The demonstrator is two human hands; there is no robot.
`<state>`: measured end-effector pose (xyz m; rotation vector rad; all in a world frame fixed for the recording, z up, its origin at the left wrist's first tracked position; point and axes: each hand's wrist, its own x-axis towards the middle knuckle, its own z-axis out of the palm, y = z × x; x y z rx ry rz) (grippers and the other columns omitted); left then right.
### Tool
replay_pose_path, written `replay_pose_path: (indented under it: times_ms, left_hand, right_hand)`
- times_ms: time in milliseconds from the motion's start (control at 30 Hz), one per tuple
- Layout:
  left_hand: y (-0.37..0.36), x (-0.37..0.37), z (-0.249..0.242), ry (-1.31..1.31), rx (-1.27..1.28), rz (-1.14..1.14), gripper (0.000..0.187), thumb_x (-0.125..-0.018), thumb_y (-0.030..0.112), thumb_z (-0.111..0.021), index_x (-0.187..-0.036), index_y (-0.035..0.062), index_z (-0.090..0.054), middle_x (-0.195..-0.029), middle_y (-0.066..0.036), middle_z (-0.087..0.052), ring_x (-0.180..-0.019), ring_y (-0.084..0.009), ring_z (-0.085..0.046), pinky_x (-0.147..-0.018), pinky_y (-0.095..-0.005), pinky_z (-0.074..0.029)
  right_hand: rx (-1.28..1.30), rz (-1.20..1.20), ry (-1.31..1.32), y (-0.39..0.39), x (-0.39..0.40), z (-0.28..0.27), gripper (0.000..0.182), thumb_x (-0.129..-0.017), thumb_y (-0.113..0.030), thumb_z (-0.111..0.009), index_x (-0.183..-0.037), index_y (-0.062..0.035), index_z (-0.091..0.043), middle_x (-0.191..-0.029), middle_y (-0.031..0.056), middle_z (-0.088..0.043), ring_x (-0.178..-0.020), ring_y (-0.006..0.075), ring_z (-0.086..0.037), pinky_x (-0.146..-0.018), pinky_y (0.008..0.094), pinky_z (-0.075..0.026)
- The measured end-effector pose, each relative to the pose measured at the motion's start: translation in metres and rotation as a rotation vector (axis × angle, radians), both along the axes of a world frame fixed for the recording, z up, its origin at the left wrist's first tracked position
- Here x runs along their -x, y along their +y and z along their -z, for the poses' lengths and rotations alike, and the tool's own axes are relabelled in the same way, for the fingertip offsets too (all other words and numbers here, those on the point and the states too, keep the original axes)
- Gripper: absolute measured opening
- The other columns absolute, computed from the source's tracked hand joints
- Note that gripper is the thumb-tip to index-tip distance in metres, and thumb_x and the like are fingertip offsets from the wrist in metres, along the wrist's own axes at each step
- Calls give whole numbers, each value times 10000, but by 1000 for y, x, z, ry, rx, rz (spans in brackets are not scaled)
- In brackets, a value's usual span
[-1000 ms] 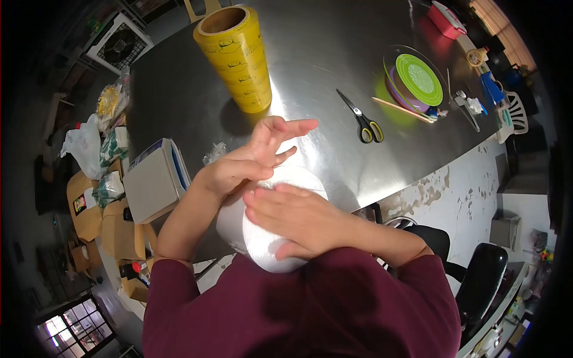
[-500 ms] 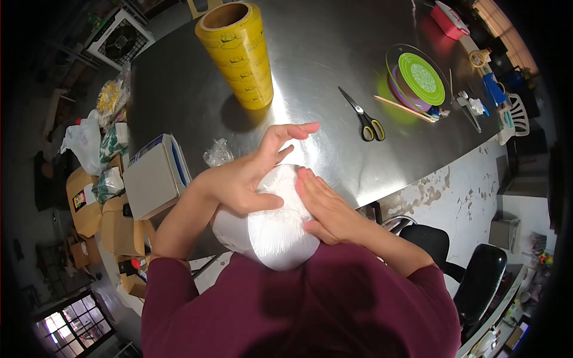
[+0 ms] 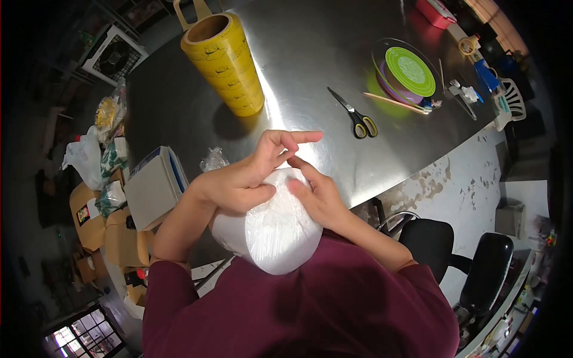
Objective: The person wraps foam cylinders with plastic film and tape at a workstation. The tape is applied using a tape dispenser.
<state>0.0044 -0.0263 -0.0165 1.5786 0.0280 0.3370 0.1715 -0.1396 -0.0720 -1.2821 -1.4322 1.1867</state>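
A white rounded object [image 3: 283,238] with a shiny, creased skin of clear plastic wrap rests tilted against my body; what lies under the wrap I cannot make out. On its upper left, my left hand [image 3: 256,179] grips it with the thumb pressed on top, the index finger stretched out over the far side. Gripping the upper right edge is my right hand [image 3: 322,197], its thumb flat on the wrapped face and its fingers round the far rim. The fingertips of both hands come close together at the top.
On the metal table [image 3: 316,53] stand a large yellow film roll [image 3: 230,71], scissors [image 3: 356,116], a green-topped turntable [image 3: 412,71] and wooden sticks [image 3: 397,102]. Crumpled clear film [image 3: 213,160] and a white box-like thing [image 3: 152,191] lie left. A black chair [image 3: 425,244] stands right.
My right hand has shifted from lying flat along the object's right side to holding its upper edge, thumb on top. The view has shifted slightly.
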Motion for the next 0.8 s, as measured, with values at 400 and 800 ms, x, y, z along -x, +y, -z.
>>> replay_pose_path:
  times_ms: [400, 800]
  left_hand:
    - [-3, 5, -6, -2, -98, -37, 689, -589, -81, -423, -1209, 128, -204, -1469, -277, -161, -1418, -368, -75, -1116, -514, -53]
    - [0, -3, -3, -46, 8, -59, 567, -776, -5, -479, -1236, 183, -205, -1480, -260, -161, -1419, -355, -63, -1113, -506, -59]
  right_hand:
    - [-8, -119, 412, -6, -11, 16, 439, -967, -62, -415, -1393, 21, -348, -1387, 102, -447, -1132, 114, -502, -961, 263, -395]
    - [172, -3, 368, 14, -2, -5, 436, -904, -176, -609, -1272, 35, -509, -1149, 127, -621, -1039, 138, -581, -895, 273, -455]
